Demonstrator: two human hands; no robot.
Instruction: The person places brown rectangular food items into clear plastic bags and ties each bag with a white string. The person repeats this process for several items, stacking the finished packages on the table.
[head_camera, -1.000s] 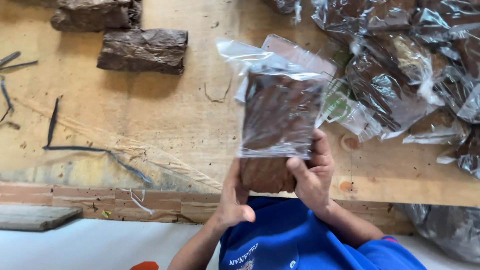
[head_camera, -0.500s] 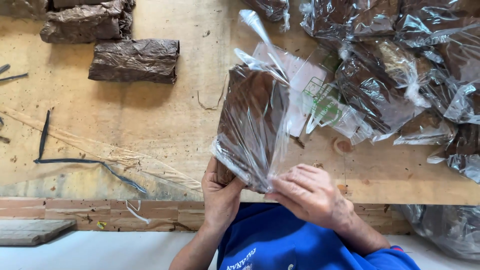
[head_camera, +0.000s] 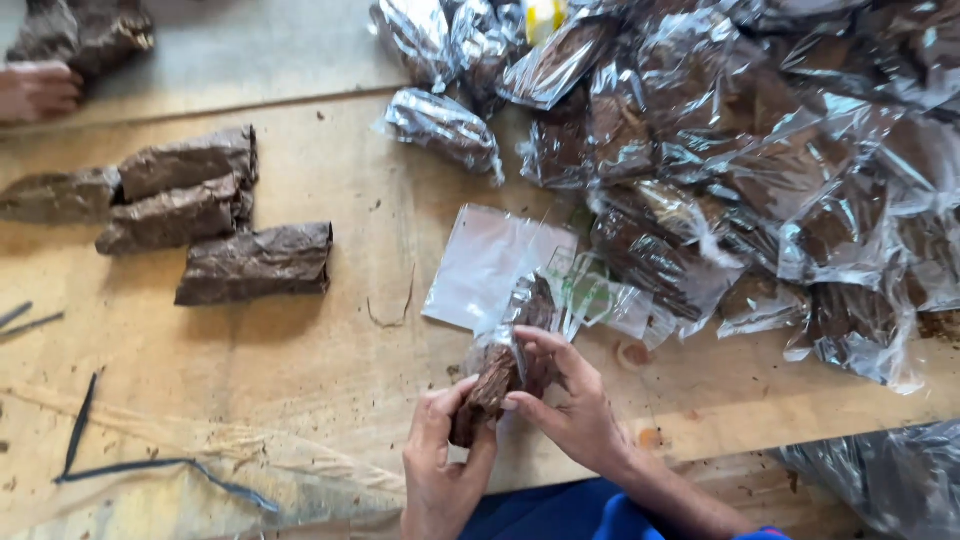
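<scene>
My left hand (head_camera: 440, 455) and my right hand (head_camera: 570, 405) both grip a dark brown bundle of leaves inside a clear plastic bag (head_camera: 500, 365), held low over the wooden table (head_camera: 330, 350) near its front edge. The bag is squeezed narrow around the bundle. A flat empty clear bag (head_camera: 490, 262) lies just beyond my hands. Several bare brown leaf bundles (head_camera: 255, 262) lie at the left of the table.
A big heap of bagged brown bundles (head_camera: 740, 170) fills the right and back of the table. Another person's hand (head_camera: 38, 90) rests at the far left back by more bundles. Dark stems (head_camera: 80, 425) lie at the front left.
The bagged bundle was held up flat and wide toward the camera; now it is lowered over the table and squeezed narrow between both hands. The view has tilted toward the table's far side.
</scene>
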